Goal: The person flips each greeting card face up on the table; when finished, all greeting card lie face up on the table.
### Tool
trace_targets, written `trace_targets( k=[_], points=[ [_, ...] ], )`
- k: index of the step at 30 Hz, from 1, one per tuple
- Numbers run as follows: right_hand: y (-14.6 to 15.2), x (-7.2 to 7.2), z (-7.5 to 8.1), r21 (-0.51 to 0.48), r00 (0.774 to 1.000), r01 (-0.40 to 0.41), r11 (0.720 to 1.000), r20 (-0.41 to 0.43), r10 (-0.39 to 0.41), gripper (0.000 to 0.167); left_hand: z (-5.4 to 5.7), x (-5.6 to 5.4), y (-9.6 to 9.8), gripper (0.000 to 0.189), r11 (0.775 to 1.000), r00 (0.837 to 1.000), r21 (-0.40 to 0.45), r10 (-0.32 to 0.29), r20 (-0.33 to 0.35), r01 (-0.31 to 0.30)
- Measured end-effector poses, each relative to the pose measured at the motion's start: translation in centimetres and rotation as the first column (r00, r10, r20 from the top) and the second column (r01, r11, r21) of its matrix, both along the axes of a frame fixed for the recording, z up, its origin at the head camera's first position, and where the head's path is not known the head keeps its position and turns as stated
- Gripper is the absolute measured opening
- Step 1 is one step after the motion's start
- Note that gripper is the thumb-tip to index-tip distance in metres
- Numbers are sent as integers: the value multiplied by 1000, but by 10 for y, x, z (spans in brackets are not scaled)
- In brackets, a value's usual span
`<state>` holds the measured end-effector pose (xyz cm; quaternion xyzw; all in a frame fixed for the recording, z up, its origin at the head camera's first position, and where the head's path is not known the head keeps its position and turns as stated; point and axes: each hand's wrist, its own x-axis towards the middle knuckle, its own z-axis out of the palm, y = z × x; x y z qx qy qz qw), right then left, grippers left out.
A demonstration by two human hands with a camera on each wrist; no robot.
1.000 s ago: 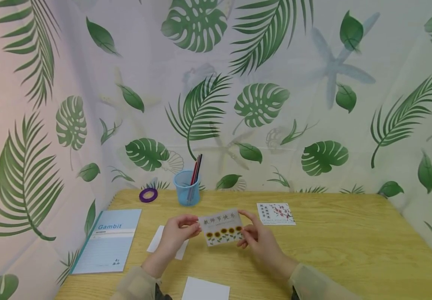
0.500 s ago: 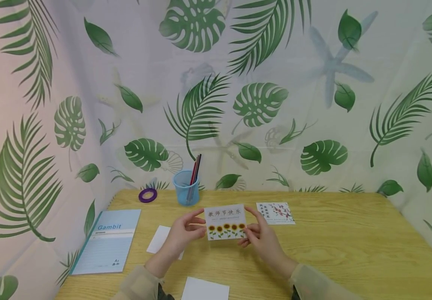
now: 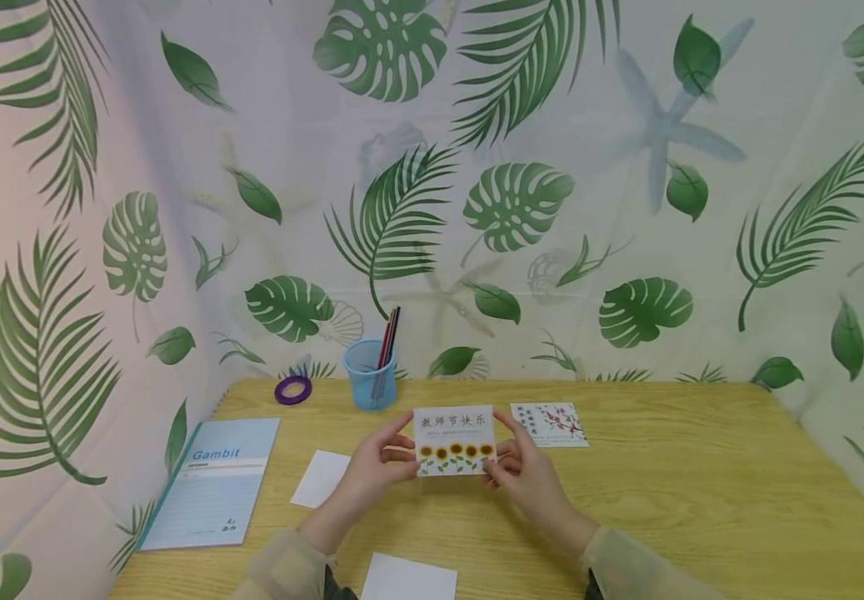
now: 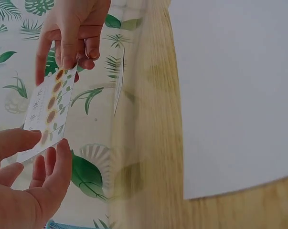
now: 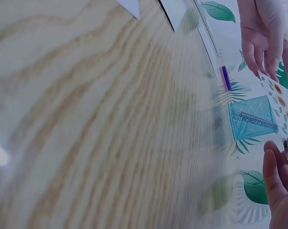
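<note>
I pinch the sunflower card point(image 3: 454, 435) by its short ends, left hand point(image 3: 372, 471) at one, right hand point(image 3: 527, 475) at the other; raised above the desk point(image 3: 671, 492), its long axis spans the gap, neither nearer.

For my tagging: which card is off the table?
The sunflower card, held up by the left hand and right hand; the red-blossom card and two white cards lie on the table.

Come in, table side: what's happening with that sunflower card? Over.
Left-hand grip and right-hand grip: holding opposite edges. Sunflower card: off the table, print right way up. Nothing seen blocking it; red-blossom card lies beyond.
</note>
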<state>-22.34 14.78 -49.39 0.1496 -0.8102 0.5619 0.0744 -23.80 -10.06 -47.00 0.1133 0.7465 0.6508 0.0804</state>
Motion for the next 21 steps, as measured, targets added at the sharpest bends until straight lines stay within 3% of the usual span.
trace_targets(
  k=[7, 15, 21],
  points=[
    [2, -6, 0, 115, 994, 103, 988, -46, -99, 80, 0, -3, 7, 82, 993, 999, -120, 4, -40, -8],
    [4, -11, -1, 229, 991, 130, 965, -21, -129, 88, -4, -11, 15, 85, 979, 997, -203, 10, -75, -25],
    [7, -12, -5, 259, 990, 138, 956, -12, -139, 90, -8, -14, 20, 85, 969, 996, -243, 27, -86, -47]
  ],
)
